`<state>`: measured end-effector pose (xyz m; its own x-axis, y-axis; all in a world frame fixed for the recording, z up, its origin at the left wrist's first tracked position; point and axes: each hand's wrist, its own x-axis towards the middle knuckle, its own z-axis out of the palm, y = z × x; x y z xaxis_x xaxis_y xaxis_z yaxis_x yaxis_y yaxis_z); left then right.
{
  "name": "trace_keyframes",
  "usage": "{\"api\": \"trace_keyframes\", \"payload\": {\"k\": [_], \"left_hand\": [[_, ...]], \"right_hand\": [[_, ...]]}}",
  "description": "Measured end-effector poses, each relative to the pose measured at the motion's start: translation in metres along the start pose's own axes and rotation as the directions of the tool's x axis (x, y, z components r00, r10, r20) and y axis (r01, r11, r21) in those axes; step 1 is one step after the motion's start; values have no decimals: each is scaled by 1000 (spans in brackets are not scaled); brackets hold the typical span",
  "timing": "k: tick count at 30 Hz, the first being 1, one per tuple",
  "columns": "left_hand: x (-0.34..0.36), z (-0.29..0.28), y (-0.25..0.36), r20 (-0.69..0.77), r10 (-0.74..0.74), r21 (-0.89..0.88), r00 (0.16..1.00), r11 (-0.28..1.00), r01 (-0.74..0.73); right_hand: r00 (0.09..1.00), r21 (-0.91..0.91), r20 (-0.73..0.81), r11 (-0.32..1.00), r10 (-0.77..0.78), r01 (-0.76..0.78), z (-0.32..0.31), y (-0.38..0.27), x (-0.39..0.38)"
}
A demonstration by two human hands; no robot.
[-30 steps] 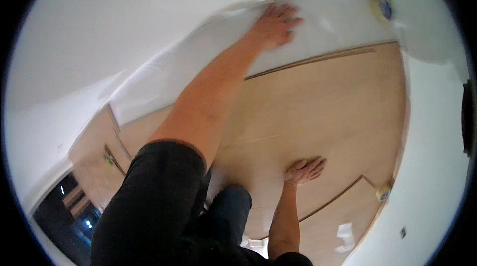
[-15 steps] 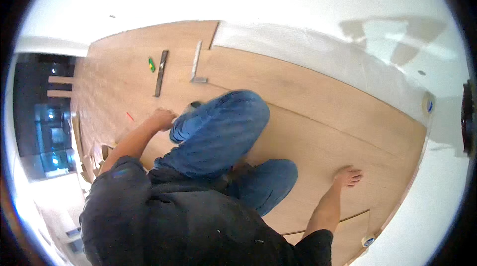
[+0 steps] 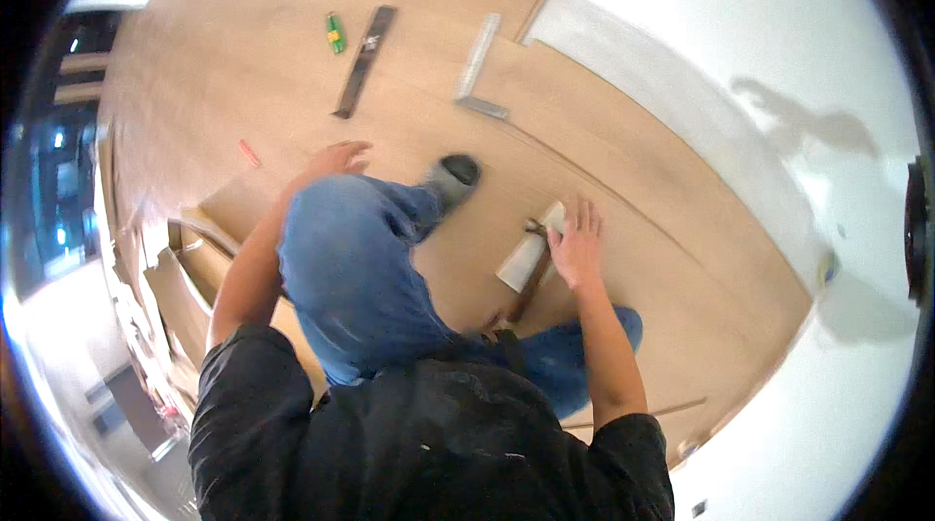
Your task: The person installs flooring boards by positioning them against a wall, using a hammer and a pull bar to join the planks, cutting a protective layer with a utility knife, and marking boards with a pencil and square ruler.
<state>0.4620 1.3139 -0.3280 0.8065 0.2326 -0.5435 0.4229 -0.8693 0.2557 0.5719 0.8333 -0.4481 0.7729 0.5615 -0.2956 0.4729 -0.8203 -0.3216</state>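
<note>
My right hand (image 3: 579,253) is open with fingers spread, close beside a hammer (image 3: 527,295) and a white block (image 3: 524,264) on the wood plank floor (image 3: 672,316). The hammer's head lies over the block, and its brown handle points back toward my legs. Whether my fingers touch the block I cannot tell. Past my raised knee, my left hand (image 3: 341,160) has its fingers stretched out and nothing visible in it. Farther off lie a silver bar with a bent end (image 3: 480,63), a long dark flat bar (image 3: 367,60) and a small green-and-yellow object (image 3: 335,33).
Opened cardboard (image 3: 180,292) stands at my left, near a small red stick (image 3: 249,153). A bare grey strip of floor (image 3: 623,58) runs along the white wall (image 3: 769,44). A blurred tape roll (image 3: 827,268) is at the right wall.
My body has shifted and my raised knee moved left. My right hand has come off the planks at the right and in beside the hammer and white block, which now show.
</note>
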Motion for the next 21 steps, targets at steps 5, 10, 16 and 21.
{"api": "trace_keyframes", "payload": {"k": [5, 10, 16, 21], "left_hand": [[17, 26, -50, -35, -121, -80, 992, 990, 118], [21, 104, -221, -60, -570, -410, 819, 763, 500], [32, 113, -482, -287, -879, -503, 381, 477, 720], [137, 149, -476, -283, -921, -313, 266, 351, 883]], "right_hand": [[971, -76, 218, 994, 95, -80, 37, -57, 41], [959, -284, 210, 950, 189, -125, 28, -50, -4], [987, -131, 149, 990, 67, -47, 8, -104, 74], [996, -62, -76, 996, 53, -58, -8, -149, 196]]}}
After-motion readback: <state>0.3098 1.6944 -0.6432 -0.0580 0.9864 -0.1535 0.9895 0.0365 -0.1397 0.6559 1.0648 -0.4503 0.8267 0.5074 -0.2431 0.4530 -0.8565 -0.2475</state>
